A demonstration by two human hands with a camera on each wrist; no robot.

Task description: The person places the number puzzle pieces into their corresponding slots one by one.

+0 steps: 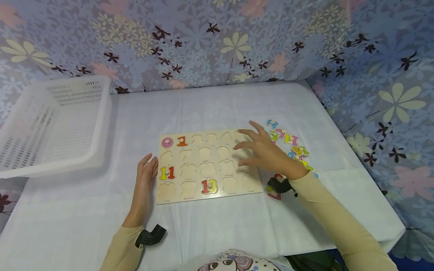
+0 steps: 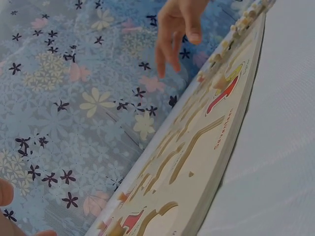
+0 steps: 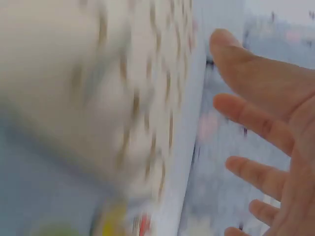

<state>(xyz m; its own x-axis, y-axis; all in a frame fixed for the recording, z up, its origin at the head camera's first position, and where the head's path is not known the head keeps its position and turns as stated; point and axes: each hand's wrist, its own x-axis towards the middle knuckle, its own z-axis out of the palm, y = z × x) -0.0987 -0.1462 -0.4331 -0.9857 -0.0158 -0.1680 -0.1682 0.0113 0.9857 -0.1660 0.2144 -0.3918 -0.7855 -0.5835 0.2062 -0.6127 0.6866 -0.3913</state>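
Observation:
A wooden number puzzle board (image 1: pixel 217 156) lies on the table with rows of cut-out recesses. In its recesses sit a pink 0 piece (image 1: pixel 167 142), a red 1 piece (image 1: pixel 182 141), a yellow-and-red 11 piece (image 1: pixel 167 173) and a red-and-yellow 13 piece (image 1: pixel 209 186). My left hand (image 1: pixel 147 175) rests at the board's left edge, fingers relaxed. Above the board's right side my right hand (image 1: pixel 261 148) hovers with fingers spread and nothing held; in the right wrist view its fingers (image 3: pixel 256 172) are extended. Loose number pieces (image 1: pixel 291 139) lie right of the board, partly hidden by the right arm.
A white plastic basket (image 1: pixel 98 124) stands at the left of the table. The table has a white cloth (image 1: pixel 210 107) over it. Floral fabric (image 1: pixel 203 45) hangs behind and along the right side. Another loose red piece (image 1: pixel 274 195) lies near the board's lower right corner.

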